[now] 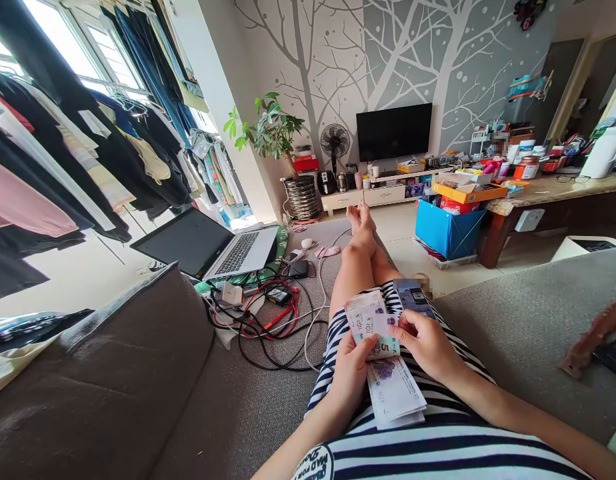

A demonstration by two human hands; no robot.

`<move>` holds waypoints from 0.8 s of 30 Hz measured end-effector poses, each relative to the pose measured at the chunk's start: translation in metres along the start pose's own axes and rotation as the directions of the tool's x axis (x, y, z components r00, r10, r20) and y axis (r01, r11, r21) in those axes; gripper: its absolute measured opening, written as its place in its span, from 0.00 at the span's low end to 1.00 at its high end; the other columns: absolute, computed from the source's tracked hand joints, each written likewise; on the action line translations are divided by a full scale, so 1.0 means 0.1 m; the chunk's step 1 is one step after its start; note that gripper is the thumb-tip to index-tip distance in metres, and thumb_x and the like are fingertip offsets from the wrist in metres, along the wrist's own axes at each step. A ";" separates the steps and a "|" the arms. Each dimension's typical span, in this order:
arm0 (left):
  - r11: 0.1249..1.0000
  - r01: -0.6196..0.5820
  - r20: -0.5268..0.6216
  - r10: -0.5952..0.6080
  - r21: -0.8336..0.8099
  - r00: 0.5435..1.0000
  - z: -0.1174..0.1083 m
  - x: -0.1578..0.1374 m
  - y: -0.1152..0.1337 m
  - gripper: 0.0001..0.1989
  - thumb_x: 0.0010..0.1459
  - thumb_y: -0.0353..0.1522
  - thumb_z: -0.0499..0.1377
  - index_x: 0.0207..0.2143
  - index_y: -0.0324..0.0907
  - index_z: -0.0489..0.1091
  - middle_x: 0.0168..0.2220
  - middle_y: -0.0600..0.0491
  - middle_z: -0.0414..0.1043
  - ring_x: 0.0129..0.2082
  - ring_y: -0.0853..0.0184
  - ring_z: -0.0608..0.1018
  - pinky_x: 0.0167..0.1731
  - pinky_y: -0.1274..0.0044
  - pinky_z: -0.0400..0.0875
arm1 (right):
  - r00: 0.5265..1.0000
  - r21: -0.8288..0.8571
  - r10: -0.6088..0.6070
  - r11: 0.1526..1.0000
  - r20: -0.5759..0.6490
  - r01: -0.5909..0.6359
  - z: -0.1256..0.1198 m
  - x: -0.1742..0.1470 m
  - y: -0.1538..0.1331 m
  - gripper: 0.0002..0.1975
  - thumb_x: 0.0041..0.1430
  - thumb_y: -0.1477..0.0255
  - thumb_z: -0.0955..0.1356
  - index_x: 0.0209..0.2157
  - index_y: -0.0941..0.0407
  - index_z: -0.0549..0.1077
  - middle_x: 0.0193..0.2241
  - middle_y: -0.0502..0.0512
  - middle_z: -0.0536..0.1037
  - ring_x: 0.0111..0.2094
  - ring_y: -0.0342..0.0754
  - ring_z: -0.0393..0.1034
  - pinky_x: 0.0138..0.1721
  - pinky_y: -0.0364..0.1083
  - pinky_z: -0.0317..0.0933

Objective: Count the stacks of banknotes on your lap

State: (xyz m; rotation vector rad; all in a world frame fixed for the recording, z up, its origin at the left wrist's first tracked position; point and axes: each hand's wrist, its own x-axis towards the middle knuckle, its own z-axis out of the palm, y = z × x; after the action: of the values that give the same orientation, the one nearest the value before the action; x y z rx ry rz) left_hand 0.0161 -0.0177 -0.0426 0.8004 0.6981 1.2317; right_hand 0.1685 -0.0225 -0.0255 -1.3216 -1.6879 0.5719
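My left hand (355,363) is closed around a stack of banknotes (368,320), its thumb pressed on the face of the notes. A figure 5 shows on the front note. My right hand (423,340) pinches the right edge of that stack between thumb and fingers. Below the hands, a small pile of purple-and-white banknotes (395,390) lies on the striped clothing (488,447) over my lap. Beyond my right hand a phone (412,297) rests on my thigh, partly blurred out at its upper edge.
Left of my legs, tangled cables (268,327) and an open laptop (238,253) lie on the grey sofa (268,407). A brown strap-like object (595,333) sits on the right. Farther off stand a blue box (445,230) and a cluttered table (548,190).
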 end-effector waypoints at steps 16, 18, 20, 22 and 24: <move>0.999 -0.004 -0.127 -0.003 -0.055 0.992 -0.05 0.06 -0.02 0.12 0.46 0.37 0.59 0.29 0.36 0.72 0.27 0.52 0.75 0.24 0.69 0.73 0.29 0.78 0.65 | 0.941 0.004 -0.326 0.945 0.087 0.327 -0.05 -0.14 -0.09 0.09 0.61 0.67 0.62 0.29 0.56 0.67 0.25 0.50 0.71 0.27 0.43 0.65 0.31 0.42 0.59; 0.998 -0.007 -0.097 0.001 -0.056 0.995 -0.04 0.05 -0.01 0.14 0.47 0.37 0.59 0.32 0.36 0.72 0.29 0.51 0.76 0.26 0.68 0.74 0.29 0.77 0.66 | 0.922 0.012 -0.373 0.927 0.100 0.374 -0.05 -0.15 -0.08 0.07 0.62 0.69 0.62 0.32 0.56 0.68 0.28 0.51 0.73 0.30 0.43 0.67 0.34 0.42 0.60; 0.998 -0.013 -0.078 0.009 -0.055 0.997 -0.03 0.04 -0.01 0.13 0.48 0.37 0.58 0.33 0.36 0.72 0.31 0.50 0.76 0.27 0.67 0.74 0.30 0.77 0.66 | 0.906 0.023 -0.413 0.911 0.096 0.413 -0.05 -0.15 -0.07 0.06 0.62 0.71 0.62 0.34 0.55 0.69 0.31 0.51 0.75 0.33 0.43 0.68 0.37 0.43 0.61; 0.999 -0.014 -0.076 0.010 -0.051 0.997 -0.03 0.04 0.00 0.13 0.49 0.36 0.58 0.34 0.37 0.72 0.31 0.51 0.76 0.27 0.67 0.75 0.30 0.77 0.66 | 0.889 0.031 -0.447 0.894 0.102 0.446 -0.05 -0.16 -0.07 0.05 0.62 0.73 0.61 0.36 0.55 0.69 0.32 0.51 0.75 0.35 0.43 0.69 0.39 0.43 0.61; 0.998 -0.009 -0.072 0.005 -0.055 0.997 -0.03 0.03 0.01 0.13 0.49 0.36 0.58 0.34 0.38 0.72 0.32 0.51 0.77 0.29 0.66 0.75 0.32 0.76 0.66 | 0.872 0.031 -0.474 0.880 0.124 0.474 -0.07 -0.17 -0.07 0.06 0.62 0.73 0.61 0.37 0.55 0.69 0.32 0.52 0.75 0.35 0.43 0.69 0.39 0.43 0.61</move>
State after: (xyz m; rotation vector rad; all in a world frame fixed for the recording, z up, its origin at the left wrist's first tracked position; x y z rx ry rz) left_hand 0.0139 -0.0142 -0.0436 0.7166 0.7172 1.2860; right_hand 0.1711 -0.0413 -0.0224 -0.8293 -2.0290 0.3680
